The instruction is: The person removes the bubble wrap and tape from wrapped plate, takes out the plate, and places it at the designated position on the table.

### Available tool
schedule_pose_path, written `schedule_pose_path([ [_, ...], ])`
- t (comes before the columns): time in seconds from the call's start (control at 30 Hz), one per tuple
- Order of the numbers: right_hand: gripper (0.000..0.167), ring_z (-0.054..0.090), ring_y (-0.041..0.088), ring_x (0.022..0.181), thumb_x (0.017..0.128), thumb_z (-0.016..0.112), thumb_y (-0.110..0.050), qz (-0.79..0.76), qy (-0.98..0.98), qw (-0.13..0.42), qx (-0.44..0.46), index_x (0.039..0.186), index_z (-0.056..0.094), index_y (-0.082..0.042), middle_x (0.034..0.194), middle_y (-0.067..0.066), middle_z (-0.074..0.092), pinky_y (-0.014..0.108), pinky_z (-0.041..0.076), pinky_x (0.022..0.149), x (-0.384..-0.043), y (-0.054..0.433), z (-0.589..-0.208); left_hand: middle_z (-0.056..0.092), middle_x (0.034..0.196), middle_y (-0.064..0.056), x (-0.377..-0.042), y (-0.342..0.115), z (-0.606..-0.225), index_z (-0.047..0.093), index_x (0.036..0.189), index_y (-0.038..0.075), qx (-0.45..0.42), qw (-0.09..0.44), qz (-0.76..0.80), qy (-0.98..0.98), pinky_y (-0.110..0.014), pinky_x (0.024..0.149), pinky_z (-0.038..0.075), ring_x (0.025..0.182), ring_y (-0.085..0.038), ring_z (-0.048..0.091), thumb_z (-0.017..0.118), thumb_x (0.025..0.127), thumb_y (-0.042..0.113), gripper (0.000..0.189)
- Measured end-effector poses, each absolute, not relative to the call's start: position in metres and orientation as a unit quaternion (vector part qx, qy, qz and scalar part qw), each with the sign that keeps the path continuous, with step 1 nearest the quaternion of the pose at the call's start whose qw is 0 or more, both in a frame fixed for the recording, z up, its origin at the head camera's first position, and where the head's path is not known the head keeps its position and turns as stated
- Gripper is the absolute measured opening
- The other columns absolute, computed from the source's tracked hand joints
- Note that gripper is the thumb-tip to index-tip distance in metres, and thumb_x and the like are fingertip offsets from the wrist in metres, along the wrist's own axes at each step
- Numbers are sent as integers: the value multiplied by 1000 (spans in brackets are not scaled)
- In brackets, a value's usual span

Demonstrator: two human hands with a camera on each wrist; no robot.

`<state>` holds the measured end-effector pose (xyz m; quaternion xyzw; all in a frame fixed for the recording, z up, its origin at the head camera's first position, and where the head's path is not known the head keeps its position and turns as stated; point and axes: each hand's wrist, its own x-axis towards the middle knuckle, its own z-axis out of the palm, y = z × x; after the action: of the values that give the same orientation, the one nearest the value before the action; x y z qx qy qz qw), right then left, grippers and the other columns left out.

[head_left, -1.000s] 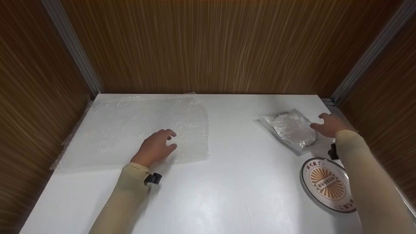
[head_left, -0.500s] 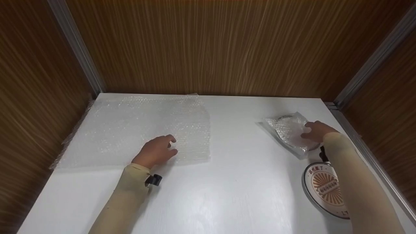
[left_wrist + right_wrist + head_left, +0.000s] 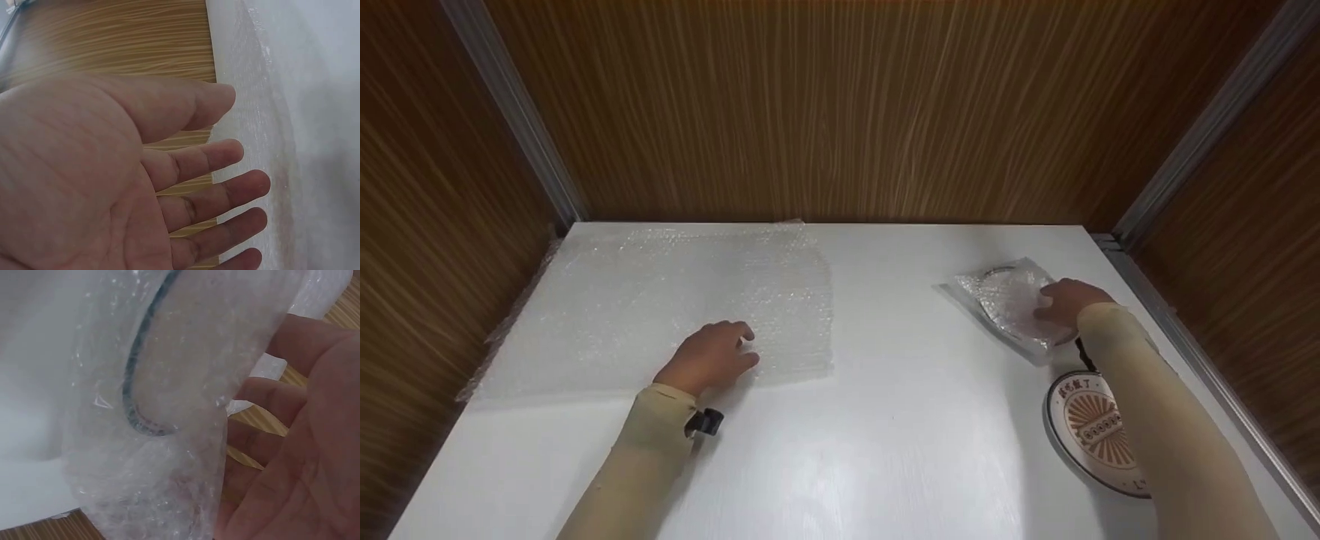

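Observation:
A plate in bubble wrap (image 3: 1006, 304), its dark rim showing through, lies at the far right of the white table. My right hand (image 3: 1072, 301) is over its right side, thumb and forefinger apart. In the right wrist view the wrapped plate (image 3: 163, 399) covers the fingertips; the visible fingers (image 3: 264, 399) are loosely bent. A large bubble wrap sheet (image 3: 660, 307) lies flat on the left. My left hand (image 3: 709, 354) hovers low over its front right part, holding nothing. The left wrist view shows that hand's fingers (image 3: 225, 194) relaxed and spread.
An unwrapped plate (image 3: 1091, 431) with a brown sunburst print lies at the right front, partly hidden by my right sleeve (image 3: 1170, 420). Wood-grain panels (image 3: 840, 112) enclose the white table (image 3: 870, 450) at the back and sides. Bubble wrap overhangs the table's left edge.
My right hand has moved left from beside the wrapped plate to over its right side. My left hand has barely shifted. The whole head view has moved slightly.

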<state>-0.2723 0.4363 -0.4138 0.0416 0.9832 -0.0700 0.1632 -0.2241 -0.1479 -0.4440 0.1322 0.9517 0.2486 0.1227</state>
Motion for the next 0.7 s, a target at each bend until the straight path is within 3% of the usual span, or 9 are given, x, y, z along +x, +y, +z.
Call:
schedule_pose_path([
  [0.47, 67, 28, 60, 142, 100, 60, -39, -58, 983, 171, 34, 152, 45, 1, 157, 37, 30, 74, 23, 113, -274, 416, -411, 61, 136, -19, -225, -146, -448, 58, 139, 2, 154, 130, 235, 951, -53, 110, 43, 130, -39, 56, 62, 100, 26, 46],
  [0.6, 64, 33, 61, 140, 100, 57, -36, -33, 986, 166, 3, 151, 46, 1, 155, 39, 32, 73, 28, 112, -275, 405, -411, 60, 137, -20, -223, -146, -449, 59, 139, 2, 145, 136, 234, 952, -54, 110, 43, 130, -40, 55, 63, 99, 25, 46],
  [0.7, 60, 45, 59, 132, 99, 56, -33, -13, 986, 162, -25, 148, 50, 1, 149, 39, 42, 70, 38, 107, -276, 393, -413, 60, 132, -21, -222, -146, -450, 61, 136, 1, 148, 133, 224, 954, -54, 107, 45, 125, -40, 56, 64, 98, 24, 45],
])
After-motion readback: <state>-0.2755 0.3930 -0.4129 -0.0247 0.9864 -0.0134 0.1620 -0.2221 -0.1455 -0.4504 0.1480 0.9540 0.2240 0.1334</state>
